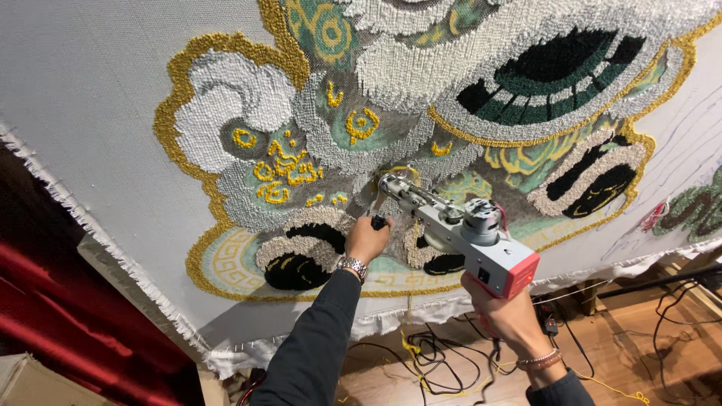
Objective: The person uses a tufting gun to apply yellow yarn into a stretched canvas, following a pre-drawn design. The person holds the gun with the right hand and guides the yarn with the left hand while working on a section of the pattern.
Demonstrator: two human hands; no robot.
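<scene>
Near the bottom edge of the big white cloth (pixel 98 98), two hands work a tufting gun (pixel 459 233). The cloth is stretched tight and has a fluffy picture sewn into it, with yellow-gold loops, white puffs, green parts and black patches.

The gun is grey with a red back end and a round silver motor on top. Its thin metal tip touches the cloth close to the middle of the bottom edge, just beside a small yellow ring of yarn. The gun leans, with its tip up to the left and its red end down to the right.

The left hand (pixel 367 239) is curled tight around the black front handle of the gun. A silver watch (pixel 352 266) sits on that wrist, and the sleeve is dark.

The right hand (pixel 502 308) is closed around the grip under the red end, so the grip itself is mostly hidden. Two thin bracelets (pixel 540 361) go around that wrist.

Below the bottom edge of the cloth, black cables (pixel 436 353) and bits of yellow yarn (pixel 410 347) lie on the wooden floor (pixel 639 353). A red curtain (pixel 68 308) hangs past the left edge of the cloth. A fuzzy white fringe runs along the left and bottom edges.
</scene>
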